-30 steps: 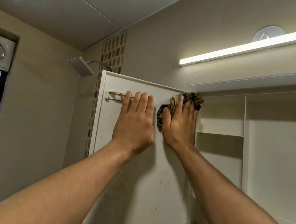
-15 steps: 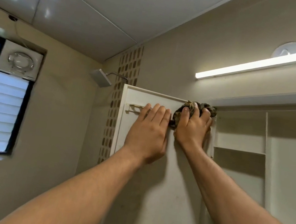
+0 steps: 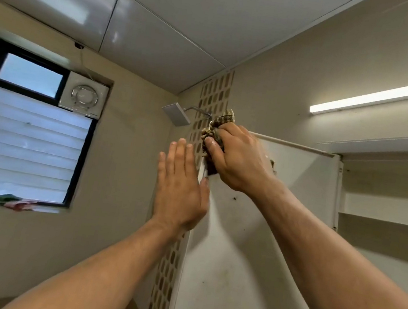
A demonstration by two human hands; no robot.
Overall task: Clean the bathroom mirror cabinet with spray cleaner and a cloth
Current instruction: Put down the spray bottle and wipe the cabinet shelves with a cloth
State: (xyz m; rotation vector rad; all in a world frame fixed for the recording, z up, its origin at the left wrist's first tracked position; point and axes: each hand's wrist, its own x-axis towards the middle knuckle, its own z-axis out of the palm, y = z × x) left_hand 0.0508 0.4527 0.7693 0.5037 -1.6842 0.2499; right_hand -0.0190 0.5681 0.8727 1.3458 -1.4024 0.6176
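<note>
The white cabinet door point(image 3: 263, 242) stands swung open, its stained inner face toward me. My right hand point(image 3: 239, 159) grips a bunched brown checked cloth point(image 3: 219, 127) against the door's upper left corner. My left hand point(image 3: 179, 187) is flat with straight fingers, its thumb side at the door's left edge just below the cloth. The open cabinet point(image 3: 385, 208) with white shelves shows at the right. No spray cleaner is in view.
A square shower head point(image 3: 177, 114) juts from the tiled strip point(image 3: 212, 97) behind the door. A louvred window point(image 3: 23, 148) and exhaust fan point(image 3: 84, 95) sit on the left wall. A tube light point(image 3: 383, 96) glows above the cabinet.
My right hand has carried the cloth from the door's top right to its top left corner. My left hand has slid off the door face to its left edge. The view has turned left.
</note>
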